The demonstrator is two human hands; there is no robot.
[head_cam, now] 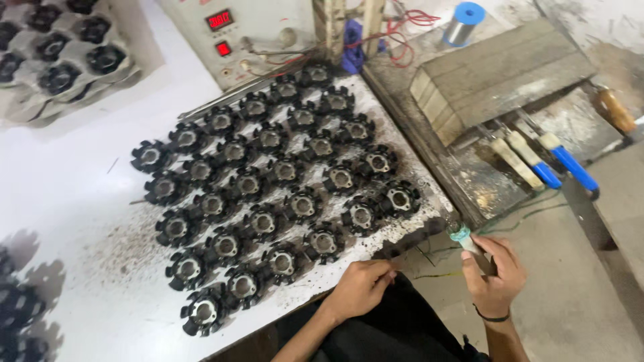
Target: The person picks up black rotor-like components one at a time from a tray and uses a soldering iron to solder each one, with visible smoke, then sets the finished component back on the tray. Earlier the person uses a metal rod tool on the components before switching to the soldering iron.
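Note:
Several black toothed round cores with silvery centres (303, 204) lie in slanted rows on a white table (74, 201). My left hand (359, 287) rests at the table's near edge, fingers curled, pinching thin wires beside the nearest cores. My right hand (495, 271) is off the table to the right, closed around a small white stick-like tool with a pale teal tip (461, 236). Thin green and yellow wires (516, 216) run from between my hands toward the bench on the right.
A beige control box with red number displays (231, 33) stands at the back. A tray of more black cores (60, 60) sits at top left. At right are a stack of wooden blocks (500, 74), blue-handled tools (570, 169) and a solder spool (464, 21).

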